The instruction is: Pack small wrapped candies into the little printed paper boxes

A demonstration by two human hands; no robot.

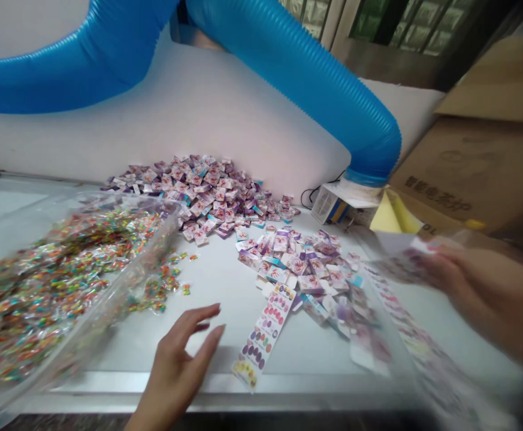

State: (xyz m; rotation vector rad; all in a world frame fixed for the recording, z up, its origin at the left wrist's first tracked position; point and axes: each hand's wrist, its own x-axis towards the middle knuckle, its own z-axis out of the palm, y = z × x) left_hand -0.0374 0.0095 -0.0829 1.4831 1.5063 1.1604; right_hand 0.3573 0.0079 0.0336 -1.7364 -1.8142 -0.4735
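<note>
Left hand (178, 359), lower centre of frame, is open with fingers spread and holds nothing; it sits low over the bench (315, 350) edge, whether touching it I cannot tell. Just right of its fingertips lies a sticker strip (263, 335), a long white card of coloured oval nail stickers, flat on the bench and tilted. Right hand (463, 281), mid right, is heavily blurred; it appears to pinch a clear packet (398, 254) with a white card inside, held up off the bench. The grip looks closed, finger detail unreadable. Below it, a blurred run of clear sleeves (423, 353) trails to the lower right. Between the hands is a near pile (306, 263) of small purple-pink packets, loose and overlapping. Behind it, upper centre, is a larger far pile (207, 191) of the same. On the left, a big clear bag (41, 287) lies open, full of tiny multicoloured packets, a few spilled beside its mouth. A blue hose (288, 66) arcs across the top, ending over a small white box (333, 203). A cardboard box (468, 173) sits upper right. Judging progress: one packet is in hand and one strip lies out, both piles and the bag look barely dented, so most of it seems left.
</note>
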